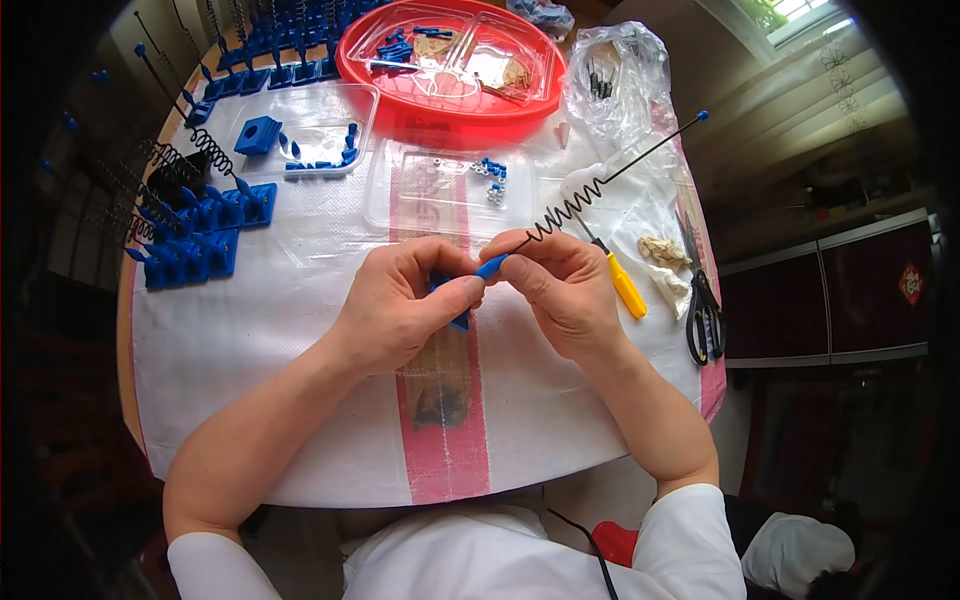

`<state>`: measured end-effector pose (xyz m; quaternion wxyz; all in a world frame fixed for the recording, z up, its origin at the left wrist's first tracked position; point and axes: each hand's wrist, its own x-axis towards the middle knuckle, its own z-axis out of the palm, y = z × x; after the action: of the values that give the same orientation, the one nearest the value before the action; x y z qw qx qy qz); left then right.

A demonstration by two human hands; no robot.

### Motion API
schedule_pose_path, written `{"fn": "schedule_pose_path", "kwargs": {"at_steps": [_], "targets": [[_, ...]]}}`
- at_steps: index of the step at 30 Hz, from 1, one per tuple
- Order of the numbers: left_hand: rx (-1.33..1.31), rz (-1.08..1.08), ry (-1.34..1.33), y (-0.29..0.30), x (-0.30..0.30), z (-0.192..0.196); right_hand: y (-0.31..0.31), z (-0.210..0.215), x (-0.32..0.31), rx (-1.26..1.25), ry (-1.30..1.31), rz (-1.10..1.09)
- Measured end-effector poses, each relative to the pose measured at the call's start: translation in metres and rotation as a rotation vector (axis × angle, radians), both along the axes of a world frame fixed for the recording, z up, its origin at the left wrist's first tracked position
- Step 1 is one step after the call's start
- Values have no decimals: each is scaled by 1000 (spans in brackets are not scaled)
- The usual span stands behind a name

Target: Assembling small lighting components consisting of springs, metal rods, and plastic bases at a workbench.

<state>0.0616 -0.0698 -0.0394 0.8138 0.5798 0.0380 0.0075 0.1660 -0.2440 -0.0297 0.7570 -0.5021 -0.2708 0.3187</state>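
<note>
Both hands meet over the middle of the table (270, 400), fingertips nearly touching. Left hand (405, 300): fingers curled, thumb and index pinched together, holding a blue base (461, 321), mostly hidden in the grip. Right hand (565, 295): thumb and index closed on a small blue sleeve (491, 267), other fingers bent behind. Sleeve sits in the gap between the hands, left thumb tip right at its lower end; whether left also grips it, can't tell.

Key relation: black coiled wire (568, 212) runs from the right fingertips up and to the right, away from the left hand, blue cap (702, 116) at its far end. Sleeve leans the same way, roughly in line with the wire, less steep. Right hand is nearer the wire, left nearer the base. Wire's lower end goes behind the right fingers, so how it meets the sleeve is hidden. Yellow-handled screwdriver (627, 287) lies just beside the right hand, black-handled scissors (705, 320) farther right
</note>
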Motion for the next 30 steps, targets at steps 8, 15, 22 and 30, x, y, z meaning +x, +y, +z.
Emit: {"fn": "schedule_pose_path", "kwargs": {"at_steps": [8, 15, 22, 30], "targets": [[15, -4, -8, 0, 0, 1, 1, 1, 0, 3, -2, 1], [15, -2, -14, 0, 0, 0, 0, 1, 0, 18, -8, 10], [62, 49, -29, -1, 0, -1, -1, 3, -1, -5, -49, -3], [280, 229, -296, -7, 2, -7, -2, 3, 2, 0, -252, -30]]}}
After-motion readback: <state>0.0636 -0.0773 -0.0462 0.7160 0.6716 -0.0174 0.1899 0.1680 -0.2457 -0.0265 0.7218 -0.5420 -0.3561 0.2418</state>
